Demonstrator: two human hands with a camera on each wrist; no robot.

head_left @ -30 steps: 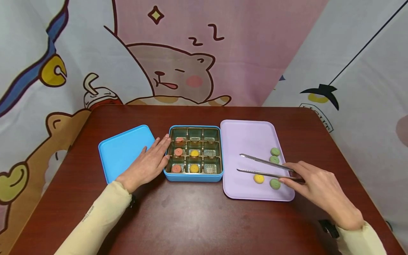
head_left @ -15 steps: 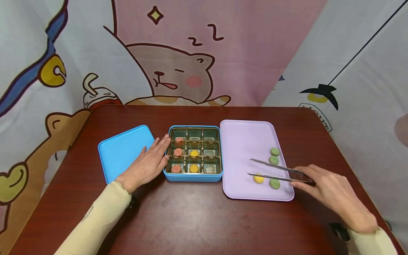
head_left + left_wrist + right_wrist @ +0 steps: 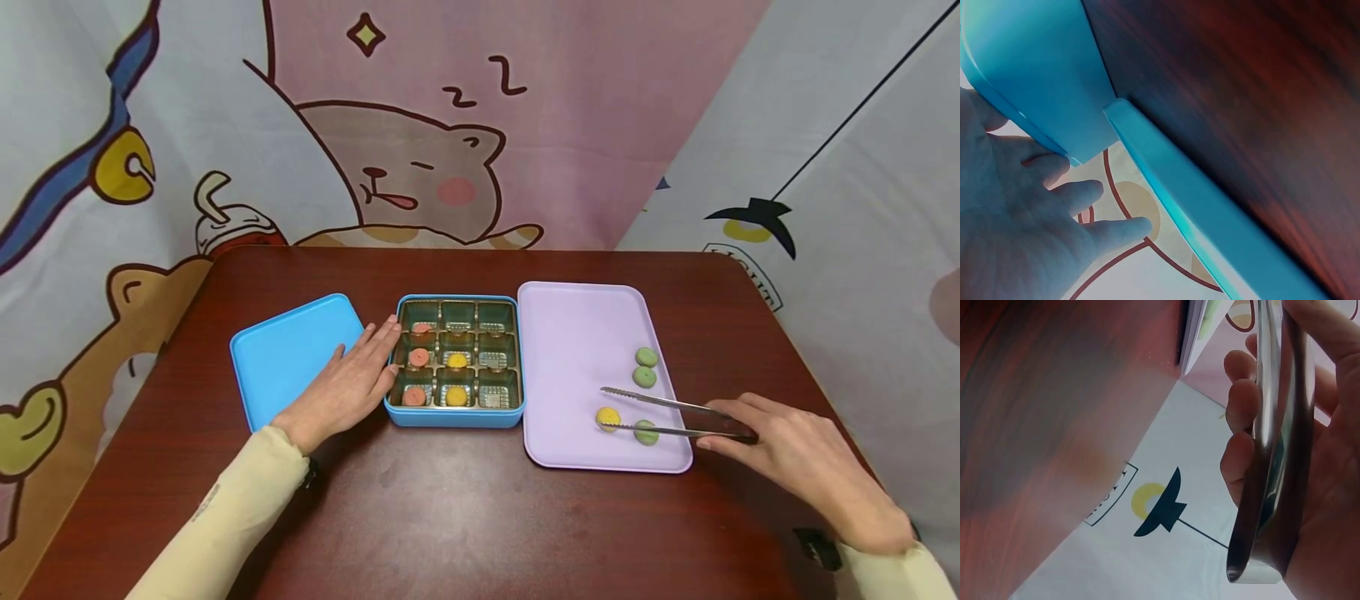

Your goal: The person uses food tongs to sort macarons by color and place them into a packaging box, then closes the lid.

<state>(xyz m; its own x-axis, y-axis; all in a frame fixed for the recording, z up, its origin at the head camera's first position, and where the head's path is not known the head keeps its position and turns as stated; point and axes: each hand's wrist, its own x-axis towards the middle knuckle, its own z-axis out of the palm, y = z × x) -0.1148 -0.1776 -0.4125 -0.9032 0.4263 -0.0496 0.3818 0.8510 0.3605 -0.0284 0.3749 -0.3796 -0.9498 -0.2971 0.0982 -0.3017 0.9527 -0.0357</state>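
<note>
My right hand point(image 3: 810, 462) grips metal tongs point(image 3: 663, 401), whose arms are spread apart over the purple tray point(image 3: 573, 333). The lower tong arm overlaps a yellow round button-like piece point(image 3: 606, 414) and a green one point(image 3: 647, 439) in the head view; nothing is pinched between the tips. In the right wrist view the fingers wrap the tongs' bent end point(image 3: 1260, 569). With straight fingers, my left hand point(image 3: 347, 390) touches the left rim of the blue box point(image 3: 453, 418). Its gold insert point(image 3: 497, 317) has several compartments, with pink pieces point(image 3: 418, 357) in the left column and yellow ones point(image 3: 457, 396) in the middle.
A blue lid point(image 3: 296, 350) lies left of the box, partly behind my left hand. Two more green pieces point(image 3: 644, 377) sit near the tray's right edge. The tray stands right beside the box on the brown table point(image 3: 450, 517). A printed cloth point(image 3: 600, 125) hangs behind.
My right hand has moved right and slightly toward me, drawing the tongs back so their tips are now around the yellow piece. The left hand has stayed at the box.
</note>
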